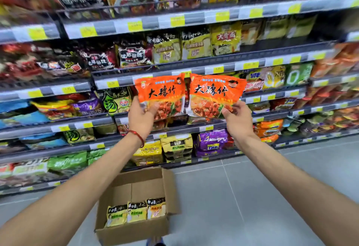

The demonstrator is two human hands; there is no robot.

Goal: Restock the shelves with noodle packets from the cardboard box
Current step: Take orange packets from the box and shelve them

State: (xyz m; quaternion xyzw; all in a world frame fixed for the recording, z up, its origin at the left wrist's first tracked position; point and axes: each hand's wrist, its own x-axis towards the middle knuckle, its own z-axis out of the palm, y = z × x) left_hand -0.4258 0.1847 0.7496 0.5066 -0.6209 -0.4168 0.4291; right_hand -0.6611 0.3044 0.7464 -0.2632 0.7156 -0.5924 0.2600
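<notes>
My left hand (142,116) grips the lower edge of an orange noodle packet (162,93), held upright in front of the middle shelf (124,79). Beside it, my right hand (237,118) pinches the bottom corner of a second orange noodle packet (212,94). The two packets almost touch at their top corners. An open cardboard box (136,224) sits on the floor below my arms, with three yellow and black noodle packets (137,211) standing along its near wall.
Shelving (194,19) packed with noodle bags runs across the whole view, in several tiers with yellow price tags. Grey tiled floor (252,187) spreads to the right of the box. A red cord circles my left wrist.
</notes>
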